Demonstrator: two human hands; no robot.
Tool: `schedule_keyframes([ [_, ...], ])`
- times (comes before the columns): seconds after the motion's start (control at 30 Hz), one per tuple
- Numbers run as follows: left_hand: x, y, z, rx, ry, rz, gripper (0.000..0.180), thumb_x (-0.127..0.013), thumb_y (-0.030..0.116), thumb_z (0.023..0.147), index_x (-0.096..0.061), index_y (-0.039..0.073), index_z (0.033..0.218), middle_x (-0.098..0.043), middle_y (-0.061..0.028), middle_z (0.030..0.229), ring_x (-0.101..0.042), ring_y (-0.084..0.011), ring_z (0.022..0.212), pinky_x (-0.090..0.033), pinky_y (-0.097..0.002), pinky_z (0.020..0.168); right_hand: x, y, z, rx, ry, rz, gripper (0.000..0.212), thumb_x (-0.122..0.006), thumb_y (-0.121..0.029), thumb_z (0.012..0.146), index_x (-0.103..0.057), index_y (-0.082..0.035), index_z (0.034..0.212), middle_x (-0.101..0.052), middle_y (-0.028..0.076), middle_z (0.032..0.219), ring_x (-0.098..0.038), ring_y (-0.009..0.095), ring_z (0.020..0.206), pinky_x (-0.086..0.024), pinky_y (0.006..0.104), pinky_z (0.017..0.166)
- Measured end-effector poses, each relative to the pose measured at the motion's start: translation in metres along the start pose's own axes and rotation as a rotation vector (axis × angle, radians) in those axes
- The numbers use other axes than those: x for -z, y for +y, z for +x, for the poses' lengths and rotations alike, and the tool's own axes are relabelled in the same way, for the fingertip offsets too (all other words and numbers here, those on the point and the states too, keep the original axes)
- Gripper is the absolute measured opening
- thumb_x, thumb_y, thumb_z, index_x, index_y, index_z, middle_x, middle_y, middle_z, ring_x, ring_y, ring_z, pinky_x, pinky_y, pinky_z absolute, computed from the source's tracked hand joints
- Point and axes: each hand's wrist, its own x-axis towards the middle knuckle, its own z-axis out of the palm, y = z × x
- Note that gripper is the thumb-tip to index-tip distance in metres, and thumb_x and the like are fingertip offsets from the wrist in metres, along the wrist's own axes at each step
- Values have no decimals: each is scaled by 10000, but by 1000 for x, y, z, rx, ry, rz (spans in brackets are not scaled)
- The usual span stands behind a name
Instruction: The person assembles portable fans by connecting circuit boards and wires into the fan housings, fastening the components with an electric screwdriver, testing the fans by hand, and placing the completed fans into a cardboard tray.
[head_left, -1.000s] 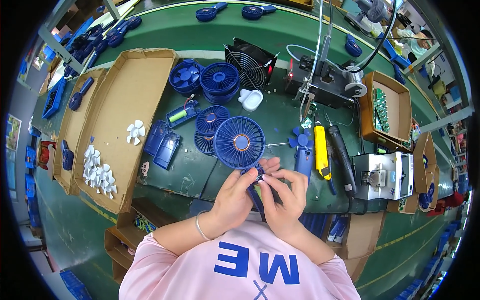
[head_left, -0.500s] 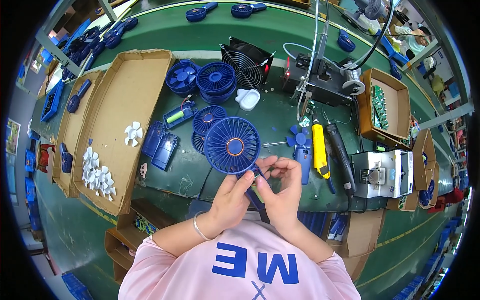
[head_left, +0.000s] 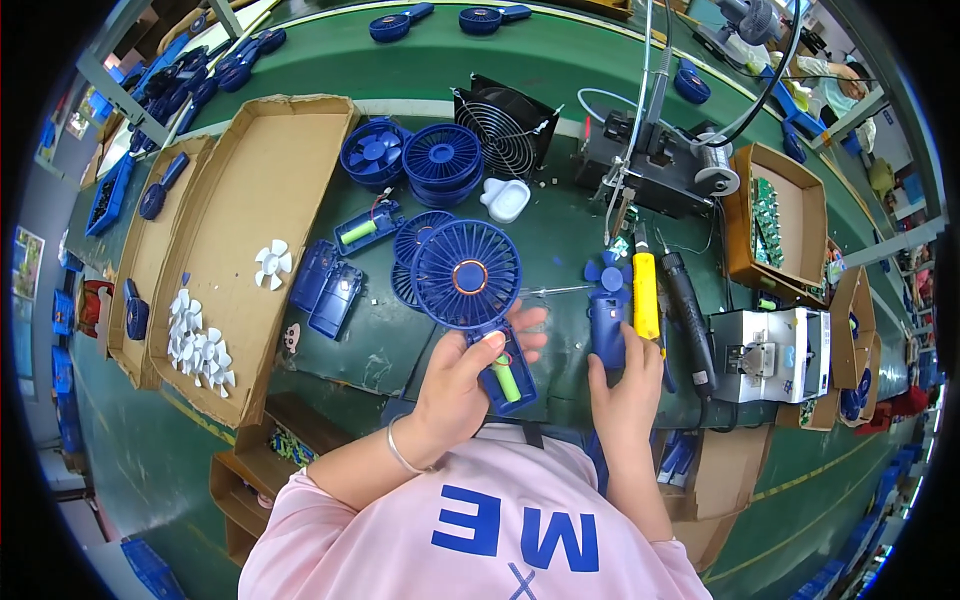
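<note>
My left hand [head_left: 455, 385] is closed around a blue handheld fan [head_left: 466, 268], its round grille facing up. The fan's handle lies uncovered, with a green cylindrical battery [head_left: 508, 380] and a thin red wire inside. My right hand [head_left: 627, 390] reaches over the table, thumb and fingers apart, at the lower end of a blue handle part [head_left: 606, 328]; whether it grips the part cannot be told. A blue fan blade [head_left: 607, 272] sits at that part's upper end. Beside them lie a yellow tool [head_left: 645, 295] and a black-handled tool [head_left: 688, 315].
White fan blades [head_left: 200, 350] lie in a cardboard tray [head_left: 265, 150] at left. Blue grilles [head_left: 440, 160], handle shells [head_left: 328, 290] and a black cooling fan [head_left: 500, 125] stand ahead. A solder wire spool [head_left: 715, 180], circuit board box [head_left: 780, 220] and white machine [head_left: 770, 355] are at right.
My right hand has left the fan and moved right to the blue handle part. The fan's handle has turned into view, showing the battery, while my left hand keeps its hold.
</note>
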Motion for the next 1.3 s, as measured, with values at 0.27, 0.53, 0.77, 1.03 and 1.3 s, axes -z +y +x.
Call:
schedule_keyframes([
  [0.27,8,-11,3,-86,66,-20,312,-479,160,951,-434,25,1229,-526,-161,1257,-550,-204,1061,-448,-348,934,6,-28,-18,193,102,319,482,-697,-32,689,-539,14,1142,-526,199,1065,-541,358,973,-454,416,848],
  [0.53,2,-23,0,-242,73,147,427,-488,272,957,-383,-8,1262,-494,-186,1253,-525,-253,1133,-432,-404,987,1,-62,-18,349,-60,535,492,-726,-9,657,-588,32,1127,-540,178,1040,-589,313,903,-507,363,752],
  [0.77,5,-23,1,-203,85,210,373,-513,154,934,-390,8,1255,-533,-164,1175,-547,-238,1093,-450,-383,965,-6,-60,-24,325,-110,500,496,-742,-55,653,-601,18,1122,-547,175,1052,-583,321,901,-488,401,806],
  [1.03,9,-19,-1,-157,-4,164,367,-488,156,952,-371,-6,1260,-554,-188,1153,-580,-256,1052,-468,-392,945,13,-38,-10,374,-348,704,499,-753,-151,709,-602,-67,1177,-603,126,1118,-575,325,1075,-438,419,934],
  [1.3,5,-13,1,-40,-262,154,454,-530,160,918,-346,-1,1301,-487,-245,1276,-526,-321,1168,-419,-421,1007,56,104,-26,-959,129,2514,602,-481,-394,943,-366,89,1283,-604,176,1068,-644,206,872,-564,309,778],
])
